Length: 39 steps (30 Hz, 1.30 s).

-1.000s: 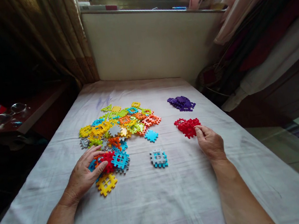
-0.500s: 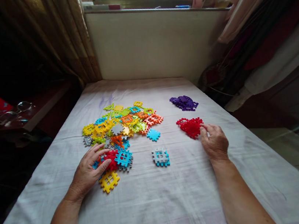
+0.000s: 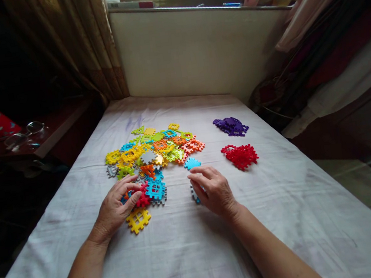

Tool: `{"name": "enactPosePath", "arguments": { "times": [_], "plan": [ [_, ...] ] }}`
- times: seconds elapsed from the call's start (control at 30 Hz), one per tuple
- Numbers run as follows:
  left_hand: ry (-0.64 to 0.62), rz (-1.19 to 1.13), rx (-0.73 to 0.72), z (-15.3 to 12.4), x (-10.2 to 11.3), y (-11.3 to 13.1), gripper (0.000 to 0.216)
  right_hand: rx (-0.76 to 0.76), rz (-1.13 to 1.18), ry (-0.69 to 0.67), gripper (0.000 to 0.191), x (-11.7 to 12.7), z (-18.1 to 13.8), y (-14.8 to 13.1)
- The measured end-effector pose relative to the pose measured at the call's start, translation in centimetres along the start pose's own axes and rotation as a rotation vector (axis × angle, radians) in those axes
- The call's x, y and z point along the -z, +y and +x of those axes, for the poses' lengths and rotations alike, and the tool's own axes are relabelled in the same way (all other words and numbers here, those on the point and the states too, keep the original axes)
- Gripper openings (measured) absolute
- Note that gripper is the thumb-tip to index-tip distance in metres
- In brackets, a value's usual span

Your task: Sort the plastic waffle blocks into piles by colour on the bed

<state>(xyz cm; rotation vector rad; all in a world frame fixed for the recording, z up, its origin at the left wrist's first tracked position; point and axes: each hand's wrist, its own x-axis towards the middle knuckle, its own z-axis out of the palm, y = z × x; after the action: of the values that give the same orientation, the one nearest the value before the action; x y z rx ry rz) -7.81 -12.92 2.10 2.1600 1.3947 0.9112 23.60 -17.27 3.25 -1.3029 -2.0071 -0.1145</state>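
At the near left end of a mixed heap of plastic interlocking tiles [image 3: 132,154], my left hand [image 3: 114,209] rests with its thumb and fingers apart. Partly under those fingers lies a red tile [image 3: 143,198]. A blue window-shaped tile [image 3: 155,188] overlaps it on the right, and a yellow window-shaped tile [image 3: 138,220] lies just below. My right hand [image 3: 215,191] hovers with loosely bent, parted fingers and nothing visible in them. It hides most of a grey-and-blue tile stack [image 3: 193,194]. Just beyond its fingertips is a flat blue tile [image 3: 192,163].
Right of the heap are a red tile pile [image 3: 242,156] and, behind it, a purple tile pile [image 3: 231,126]. A pale cloth [image 3: 175,260] covers the surface. Glasses [image 3: 26,136] lie on a dark side table at left. Clothes hang on the right.
My right hand has left the red pile and moved left, over the grey-and-blue stack. My left hand stays by the red tile. The view has shifted slightly.
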Motion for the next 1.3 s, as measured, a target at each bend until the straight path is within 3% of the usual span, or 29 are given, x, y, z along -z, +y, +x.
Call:
{"name": "enactPosePath", "arguments": {
  "times": [0.2,0.33,0.5,0.63,0.73,0.9,1.03,1.13,1.2,1.3],
  "plan": [
    [-0.098,0.171,-0.062,-0.3,-0.1,-0.3,0.071,0.191,0.105,-0.12,0.028,-2.2,1.0,-3.6],
    [-0.094,0.249,-0.085,-0.5,-0.2,-0.6,0.062,0.208,0.046,-0.299,0.044,-3.8,2.2,-5.2],
    [-0.035,0.259,-0.107,-0.5,-0.4,-0.6,0.058,0.12,-0.027,-0.425,0.025,-4.3,2.6,-5.3],
    [-0.028,0.224,-0.109,-0.4,-0.2,-0.3,0.057,-0.02,-0.07,-0.358,0.017,-3.6,2.0,-4.1],
    [-0.017,0.159,-0.118,-0.2,0.0,0.1,0.056,-0.057,-0.047,-0.292,0.021,-3.4,1.7,-3.7],
    [-0.065,0.019,-0.14,-0.2,-0.2,1.5,0.05,0.102,0.071,-0.179,0.048,-3.8,1.8,-4.6],
    [-0.13,-0.024,-0.154,-0.4,-0.7,2.2,0.049,0.253,0.127,-0.193,0.029,-3.7,1.9,-5.2],
    [-0.147,-0.012,-0.152,-0.5,-0.9,1.9,0.051,0.286,0.15,-0.166,0.02,-3.1,1.8,-4.8],
    [-0.133,0.027,-0.15,-0.5,-1.0,1.5,0.058,0.225,0.153,-0.103,0.02,-2.5,1.8,-3.7],
    [-0.105,0.13,-0.144,-0.6,-1.0,0.7,0.066,-0.012,0.155,0.042,0.023,-0.9,1.6,-0.5]
  ]
}}
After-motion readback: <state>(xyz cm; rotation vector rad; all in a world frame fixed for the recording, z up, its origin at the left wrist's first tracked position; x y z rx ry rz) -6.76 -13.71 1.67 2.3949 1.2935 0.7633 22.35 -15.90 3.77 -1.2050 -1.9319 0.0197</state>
